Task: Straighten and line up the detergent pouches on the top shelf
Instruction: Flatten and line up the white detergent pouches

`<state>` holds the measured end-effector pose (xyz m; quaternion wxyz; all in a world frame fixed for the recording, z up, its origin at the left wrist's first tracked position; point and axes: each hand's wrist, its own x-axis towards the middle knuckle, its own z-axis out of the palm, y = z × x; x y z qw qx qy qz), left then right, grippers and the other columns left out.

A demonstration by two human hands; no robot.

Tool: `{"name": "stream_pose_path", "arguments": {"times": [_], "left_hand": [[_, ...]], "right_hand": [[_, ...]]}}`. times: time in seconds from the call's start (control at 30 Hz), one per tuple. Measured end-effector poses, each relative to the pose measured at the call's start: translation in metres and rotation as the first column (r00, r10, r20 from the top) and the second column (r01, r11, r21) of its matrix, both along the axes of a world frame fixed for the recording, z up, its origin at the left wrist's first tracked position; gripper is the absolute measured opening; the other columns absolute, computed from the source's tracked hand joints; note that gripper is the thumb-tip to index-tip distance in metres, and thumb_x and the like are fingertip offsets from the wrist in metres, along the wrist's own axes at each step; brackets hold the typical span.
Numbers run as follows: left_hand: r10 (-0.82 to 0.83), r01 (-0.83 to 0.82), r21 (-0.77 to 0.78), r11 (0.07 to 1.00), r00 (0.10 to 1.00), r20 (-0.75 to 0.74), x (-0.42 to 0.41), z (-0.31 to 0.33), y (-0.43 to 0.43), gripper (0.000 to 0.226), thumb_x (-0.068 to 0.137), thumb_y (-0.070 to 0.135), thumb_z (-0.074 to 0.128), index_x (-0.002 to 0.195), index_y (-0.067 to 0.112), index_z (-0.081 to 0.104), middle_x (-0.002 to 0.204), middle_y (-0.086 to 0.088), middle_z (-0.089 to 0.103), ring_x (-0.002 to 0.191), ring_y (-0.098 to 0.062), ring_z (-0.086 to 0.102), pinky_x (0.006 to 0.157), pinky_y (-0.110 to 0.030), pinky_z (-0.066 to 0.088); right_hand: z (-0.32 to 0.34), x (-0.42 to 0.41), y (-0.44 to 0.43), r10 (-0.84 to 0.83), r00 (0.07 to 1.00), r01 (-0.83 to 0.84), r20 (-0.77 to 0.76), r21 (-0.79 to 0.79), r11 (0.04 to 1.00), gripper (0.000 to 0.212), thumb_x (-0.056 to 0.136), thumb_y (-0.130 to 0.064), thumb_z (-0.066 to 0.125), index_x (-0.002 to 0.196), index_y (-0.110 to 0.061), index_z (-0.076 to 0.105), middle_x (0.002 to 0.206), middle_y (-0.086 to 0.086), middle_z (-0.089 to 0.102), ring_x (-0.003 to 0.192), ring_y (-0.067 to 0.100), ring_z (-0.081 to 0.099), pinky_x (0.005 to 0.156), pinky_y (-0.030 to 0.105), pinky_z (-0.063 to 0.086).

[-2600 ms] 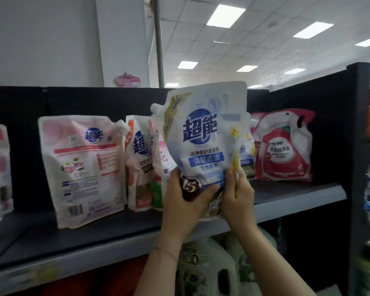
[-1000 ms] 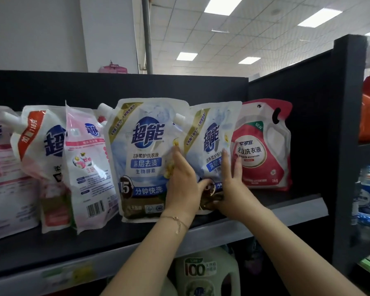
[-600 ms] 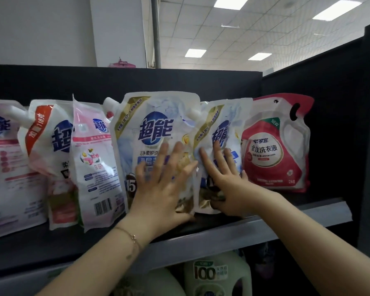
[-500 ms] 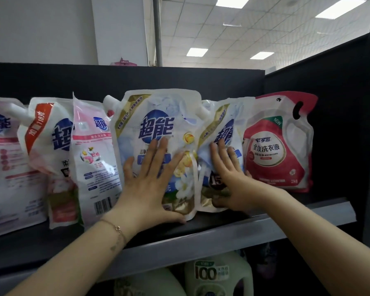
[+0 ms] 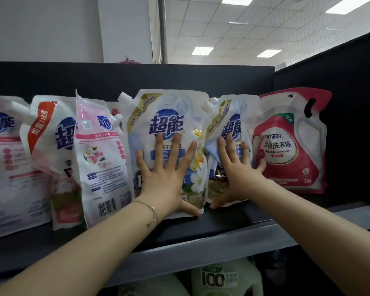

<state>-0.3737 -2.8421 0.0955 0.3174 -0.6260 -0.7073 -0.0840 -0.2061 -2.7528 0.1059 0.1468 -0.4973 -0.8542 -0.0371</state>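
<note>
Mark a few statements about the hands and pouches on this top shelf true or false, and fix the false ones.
1. The left hand lies flat, fingers spread, on the large blue-and-white pouch. True.
2. The red pouch stands at the right end of the row. True.
3. The right hand holds the red pouch by its handle. False: it presses with straight fingers on the narrower blue-and-white pouch, just left of the red one.
4. The pink pouch lies flat on the shelf. False: it stands on its base, barcode side facing out.
</note>
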Motion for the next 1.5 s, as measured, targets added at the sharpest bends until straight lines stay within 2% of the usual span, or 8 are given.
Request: {"name": "stream_pose_path", "arguments": {"times": [0.23, 0.43, 0.57, 0.67, 0.83, 0.93, 1.17, 1.5], "left_hand": [[0.005, -0.005, 0.023, 1.0, 1.0, -0.016, 0.01, -0.003, 0.006, 0.144, 0.05, 0.091, 0.054, 0.131, 0.03, -0.047, 0.135, -0.009, -0.057, 0.12, -0.043, -0.052, 0.092, -0.074, -0.02], [-0.049, 0.05, 0.03, 0.998, 0.998, -0.026, -0.002, -0.005, -0.002, 0.141, 0.049, 0.093, 0.05, 0.134, 0.033, -0.044, 0.138, -0.008, -0.054, 0.124, -0.042, -0.049, 0.097, -0.074, -0.015], [-0.082, 0.083, 0.025, 0.996, 0.996, -0.039, -0.013, -0.004, -0.011, 0.139, 0.047, 0.095, 0.047, 0.136, 0.035, -0.042, 0.14, -0.006, -0.052, 0.125, -0.04, -0.049, 0.101, -0.072, -0.015], [-0.141, 0.142, 0.049, 0.989, 0.99, -0.022, -0.014, -0.003, -0.019, 0.129, 0.049, 0.097, 0.032, 0.139, 0.035, -0.036, 0.145, -0.003, -0.047, 0.13, -0.033, -0.046, 0.101, -0.066, -0.021], [-0.365, 0.4, 0.144, 0.905, 0.905, -0.219, 0.012, -0.004, -0.023, 0.068, 0.081, 0.058, 0.042, 0.136, 0.018, 0.048, 0.151, -0.007, 0.036, 0.143, -0.027, 0.023, 0.112, -0.059, 0.015], [-0.514, 0.535, 0.023, 0.845, 0.822, -0.245, 0.038, -0.003, -0.015, 0.047, 0.082, 0.036, 0.059, 0.122, 0.012, 0.062, 0.132, -0.011, 0.057, 0.128, -0.028, 0.049, 0.109, -0.046, 0.032], [-0.144, 0.052, -0.335, 0.941, 0.956, -0.254, 0.083, 0.005, 0.013, 0.057, 0.102, 0.029, 0.033, 0.151, 0.005, 0.014, 0.157, -0.014, 0.015, 0.144, -0.028, 0.014, 0.115, -0.04, 0.014], [-0.141, -0.001, -0.437, 0.899, 0.946, -0.292, 0.09, -0.001, 0.017, 0.073, 0.097, 0.019, 0.046, 0.145, -0.013, 0.001, 0.154, -0.031, -0.001, 0.143, -0.044, 0.004, 0.118, -0.049, 0.003]], "right_hand": [[0.01, -0.022, 0.014, -0.166, 0.985, 0.164, -0.057, -0.03, 0.986, 0.163, 0.046, -0.063, 0.086, 0.128, -0.027, -0.05, 0.139, -0.002, -0.054, 0.133, 0.044, -0.036, 0.101, 0.076, 0.002], [0.002, 0.0, 0.007, 0.032, 0.999, -0.031, -0.04, 0.015, 0.999, 0.159, 0.039, -0.077, 0.077, 0.133, -0.035, -0.044, 0.144, -0.011, -0.047, 0.137, 0.037, -0.033, 0.105, 0.072, 0.003], [0.004, 0.027, -0.006, 0.217, 0.947, -0.209, -0.238, 0.057, 0.976, 0.118, 0.065, -0.068, 0.069, 0.149, -0.042, -0.01, 0.156, -0.018, -0.022, 0.144, 0.024, -0.02, 0.113, 0.06, 0.01], [0.017, 0.042, -0.008, 0.328, 0.828, -0.228, -0.455, 0.261, 0.938, 0.063, 0.091, -0.041, 0.058, 0.146, -0.028, 0.03, 0.151, -0.003, 0.03, 0.136, 0.023, 0.034, 0.107, 0.043, 0.037], [0.046, 0.034, -0.012, 0.4, 0.804, -0.173, -0.441, 0.47, 0.865, 0.048, 0.097, -0.026, 0.052, 0.14, -0.019, 0.034, 0.121, 0.008, 0.057, 0.08, 0.016, 0.056, 0.076, 0.045, 0.053], [0.059, 0.019, -0.013, 0.452, 0.813, -0.178, -0.368, 0.583, 0.793, 0.054, 0.098, -0.031, 0.048, 0.146, -0.024, 0.024, 0.088, -0.001, 0.059, 0.058, 0.014, 0.049, 0.055, 0.036, 0.047], [0.078, 0.004, -0.01, 0.282, 0.899, -0.077, -0.335, 0.512, 0.855, 0.035, 0.101, -0.035, 0.041, 0.123, -0.01, 0.031, 0.072, 0.012, 0.06, 0.059, 0.032, 0.057, 0.055, 0.041, 0.049], [0.098, 0.006, -0.016, 0.246, 0.911, 0.008, -0.331, 0.61, 0.792, 0.034, 0.098, -0.033, 0.05, 0.111, -0.004, 0.039, 0.074, 0.011, 0.058, 0.054, 0.025, 0.049, 0.044, 0.029, 0.034]]}}
